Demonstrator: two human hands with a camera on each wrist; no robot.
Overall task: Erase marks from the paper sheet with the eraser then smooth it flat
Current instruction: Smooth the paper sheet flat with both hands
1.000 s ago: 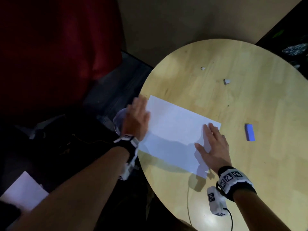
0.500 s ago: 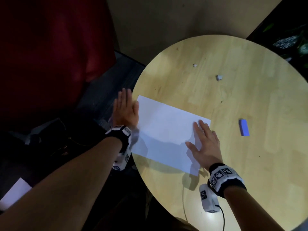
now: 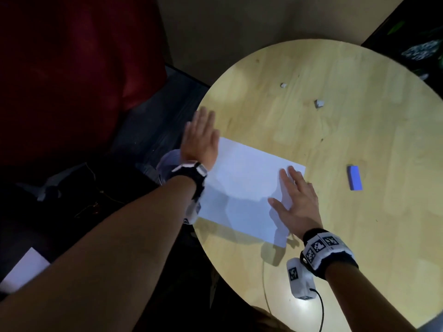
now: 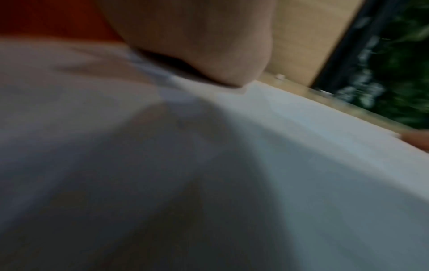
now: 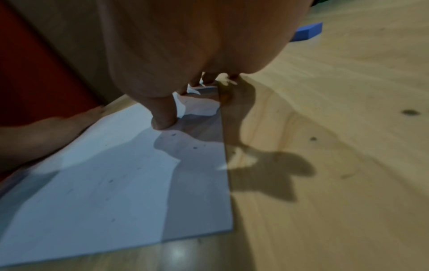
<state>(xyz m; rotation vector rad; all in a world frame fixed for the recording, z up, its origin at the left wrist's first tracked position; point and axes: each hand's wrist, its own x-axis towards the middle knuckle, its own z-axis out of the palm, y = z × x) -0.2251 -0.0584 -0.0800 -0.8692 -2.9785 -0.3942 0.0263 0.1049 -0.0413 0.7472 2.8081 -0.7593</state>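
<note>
**Smoothing pass: left hand at the sheet's far-left edge**

Over the last second the left hand [image 3: 200,140] has slid outward, fingers straight and flat, and now lies half off the paper sheet [image 3: 242,178] at the rim of the round wooden surface [image 3: 335,121]. The right hand [image 3: 296,202] has kept its place, fingers spread flat, pressing the sheet's right end. Neither hand holds anything. The blue eraser [image 3: 354,177] lies to the right, well apart from the sheet, so erasing appears finished and flattening is under way.

The sheet lies flat near the surface's left rim. The right wrist view shows small dark specks [image 5: 194,147] on it, possibly eraser crumbs.
</note>
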